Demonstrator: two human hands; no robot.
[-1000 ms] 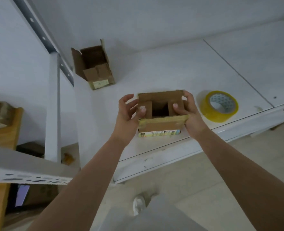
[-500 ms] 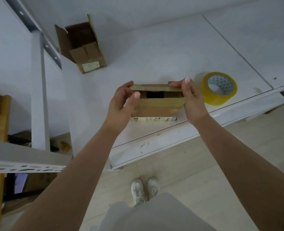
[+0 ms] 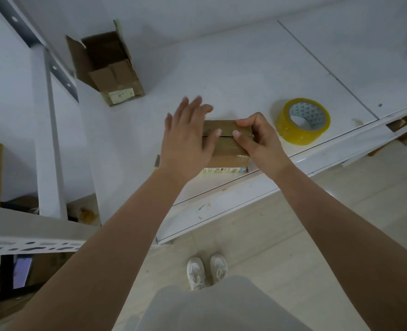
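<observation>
A small brown cardboard box [image 3: 226, 151] sits near the front edge of the white shelf board [image 3: 221, 68], its top flaps folded flat with a thin seam between them. My left hand [image 3: 188, 137] lies over the box's left part with straight, spread fingers, the thumb resting on the seam. My right hand [image 3: 255, 137] grips the box's right end, fingers curled over the far flap and the thumb pressing by the seam. A roll of yellow tape [image 3: 302, 120] lies flat just right of the box.
A second cardboard box [image 3: 107, 68] with open flaps stands at the shelf's back left, beside a white metal upright [image 3: 47, 130]. A perforated shelf beam [image 3: 30, 237] crosses at lower left. Below are the tiled floor and my white shoes [image 3: 207, 271].
The box's top flaps went from open to folded shut. My left hand let go of the box's side and now lies flat on top; the right hand moved onto the closed flaps.
</observation>
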